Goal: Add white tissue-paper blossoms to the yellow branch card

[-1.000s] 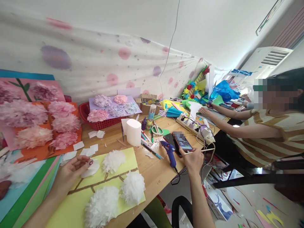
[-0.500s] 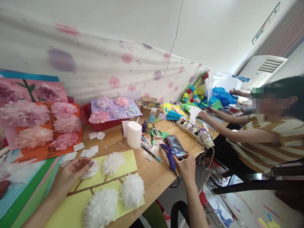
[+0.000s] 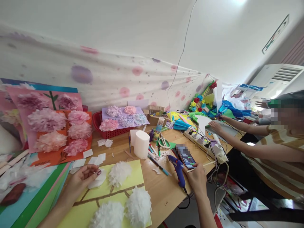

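My left hand (image 3: pixel 82 180) pinches a flat white tissue piece (image 3: pixel 98 181) lying on the yellow card (image 3: pixel 133 167), its fingers curled together. Three white tissue flowers, one (image 3: pixel 119 173) beside that hand, sit along a brown branch drawn on the card. My right hand (image 3: pixel 197 180) is at the table's front edge, holding a thin wooden stick (image 3: pixel 201 166) next to a phone (image 3: pixel 186 157) with a lit screen. A blue glue gun (image 3: pixel 178 168) lies just left of that hand.
Pink flower boards (image 3: pixel 54 133) stand at left, a red basket (image 3: pixel 108 133) with a purple flower card behind. A white roll (image 3: pixel 141 144), scissors (image 3: pixel 163 141), pens and a power strip (image 3: pixel 206 144) crowd the table. A person in a striped shirt (image 3: pixel 280 155) works at right.
The camera view has tilted upward and shifted left. My right hand drew back toward the table edge by the phone, then held there. My left hand kept its pinch on the tissue.
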`<state>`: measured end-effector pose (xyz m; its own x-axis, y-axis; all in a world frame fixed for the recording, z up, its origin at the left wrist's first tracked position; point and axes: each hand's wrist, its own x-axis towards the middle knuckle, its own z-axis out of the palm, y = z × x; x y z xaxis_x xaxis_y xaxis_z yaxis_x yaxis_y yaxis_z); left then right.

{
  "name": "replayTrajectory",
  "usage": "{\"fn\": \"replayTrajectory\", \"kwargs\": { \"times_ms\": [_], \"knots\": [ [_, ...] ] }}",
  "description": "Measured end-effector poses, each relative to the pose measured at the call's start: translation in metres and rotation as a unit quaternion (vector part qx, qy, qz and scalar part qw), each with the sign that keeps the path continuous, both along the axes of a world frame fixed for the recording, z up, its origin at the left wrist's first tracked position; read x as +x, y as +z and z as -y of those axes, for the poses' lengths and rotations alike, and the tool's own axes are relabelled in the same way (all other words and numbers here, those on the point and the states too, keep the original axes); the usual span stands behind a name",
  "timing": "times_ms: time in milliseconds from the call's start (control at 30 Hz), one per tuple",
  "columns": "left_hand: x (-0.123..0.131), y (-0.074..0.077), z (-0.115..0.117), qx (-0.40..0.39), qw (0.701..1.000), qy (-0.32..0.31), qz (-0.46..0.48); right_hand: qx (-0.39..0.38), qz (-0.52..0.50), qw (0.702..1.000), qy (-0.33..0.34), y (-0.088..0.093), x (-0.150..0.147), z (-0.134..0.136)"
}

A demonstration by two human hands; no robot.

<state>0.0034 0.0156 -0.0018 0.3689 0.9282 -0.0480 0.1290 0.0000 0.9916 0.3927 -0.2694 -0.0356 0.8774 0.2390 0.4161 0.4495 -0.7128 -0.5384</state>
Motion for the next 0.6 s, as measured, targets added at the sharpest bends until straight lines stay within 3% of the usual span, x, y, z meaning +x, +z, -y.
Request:
{"fn": "replayTrajectory", "kwargs": {
  "times_ms": [167, 600],
  "knots": [
    [0.001, 0.002, 0.000, -0.012, 1.000, 0.008, 0.007, -0.013, 0.002, 1.000, 0.003, -0.002, 0.003, 0.002],
    [-0.005, -0.019, -0.008, -0.016, 1.000, -0.008, 0.015, -0.027, 0.005, 1.000, -0.001, 0.001, 0.000, 0.004]
  ]
}}
